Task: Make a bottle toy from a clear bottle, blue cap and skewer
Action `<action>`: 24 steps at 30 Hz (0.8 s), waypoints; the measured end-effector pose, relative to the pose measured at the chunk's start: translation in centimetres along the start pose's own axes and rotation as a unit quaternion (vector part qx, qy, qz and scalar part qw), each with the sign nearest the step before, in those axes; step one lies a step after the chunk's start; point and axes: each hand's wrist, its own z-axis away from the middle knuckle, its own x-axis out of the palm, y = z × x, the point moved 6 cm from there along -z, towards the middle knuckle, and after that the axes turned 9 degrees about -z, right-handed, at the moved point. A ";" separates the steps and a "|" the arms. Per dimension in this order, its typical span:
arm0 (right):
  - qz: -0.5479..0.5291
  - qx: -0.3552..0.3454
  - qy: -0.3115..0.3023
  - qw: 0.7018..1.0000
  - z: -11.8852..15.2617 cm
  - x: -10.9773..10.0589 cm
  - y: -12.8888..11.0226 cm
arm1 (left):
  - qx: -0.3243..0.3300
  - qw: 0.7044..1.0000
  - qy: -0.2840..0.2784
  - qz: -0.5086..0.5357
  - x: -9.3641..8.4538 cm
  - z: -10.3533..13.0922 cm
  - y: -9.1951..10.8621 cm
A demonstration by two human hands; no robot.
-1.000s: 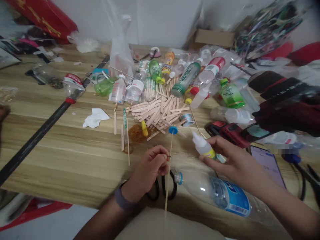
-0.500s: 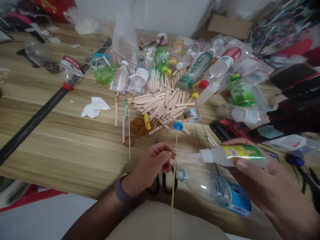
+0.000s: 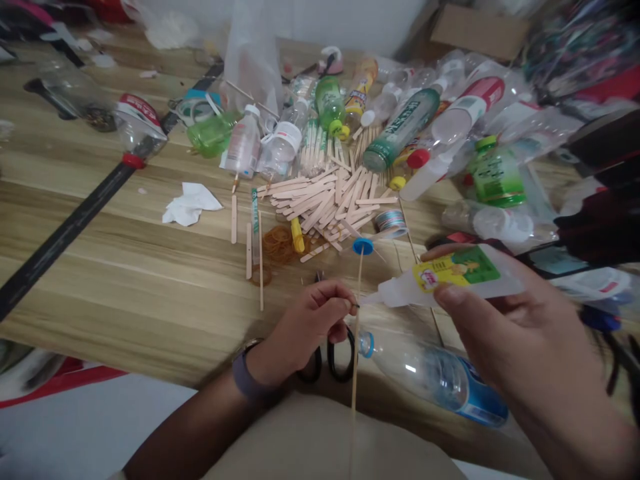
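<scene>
My left hand point(image 3: 320, 320) is closed in a pinch at a thin wooden stick point(image 3: 355, 353), with a small dark bit showing at the fingertips. A blue bottle cap point(image 3: 363, 247) sits on the far end of the stick. In my right hand point(image 3: 520, 327) lies a white glue bottle point(image 3: 400, 288) with a yellow and green label, tilted so its nozzle points left. The nozzle's tip is at the stick, close by my left fingertips; whether it touches cannot be seen. Under my hands are black-handled scissors point(image 3: 341, 357) and a clear plastic bottle point(image 3: 415, 367) lying on its side.
Beyond my hands lies a heap of craft sticks point(image 3: 320, 200), with rubber bands point(image 3: 280, 245) and a thread spool point(image 3: 391, 224) beside it. Many plastic bottles point(image 3: 400, 130) crowd the back. A long black bar point(image 3: 70, 223) crosses the left, near a crumpled tissue point(image 3: 192, 203).
My right hand has brought the glue bottle left and tipped it more, so its nozzle is now at the stick. The left hand keeps its pinch; the view has shifted slightly.
</scene>
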 end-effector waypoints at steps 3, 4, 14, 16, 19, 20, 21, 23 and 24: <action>0.035 -0.017 -0.011 0.999 -0.3 0.6 -0.9 | -0.001 1.000 -0.002 0.002 0.0 0.0 0.0; 0.041 -0.018 -0.011 0.999 -0.4 0.7 -1.1 | 0.000 1.000 -0.004 0.003 0.0 -0.1 0.0; 0.047 -0.017 -0.021 0.999 -0.4 1.0 -1.1 | -0.016 1.000 -0.007 0.026 0.1 0.1 0.0; 0.036 -0.003 -0.023 0.999 -0.4 1.0 -0.9 | -0.020 0.999 -0.006 0.026 0.1 0.2 0.0; 0.036 -0.004 -0.021 0.999 -0.4 1.0 -0.9 | -0.022 0.999 -0.010 0.028 0.2 0.1 0.0; 0.038 -0.004 -0.019 0.999 -0.4 1.0 -1.0 | -0.024 0.999 -0.012 0.029 0.2 0.1 0.0; 0.037 -0.002 -0.019 0.999 -0.4 1.0 -1.0 | -0.025 0.999 -0.014 0.031 0.3 0.1 0.0; 0.023 0.006 -0.025 0.999 -0.5 1.1 -0.9 | -0.028 0.999 -0.015 0.036 0.3 0.2 0.0; 0.015 0.011 -0.027 0.999 -0.5 1.1 -0.8 | -0.030 0.999 -0.015 0.040 0.3 0.2 0.0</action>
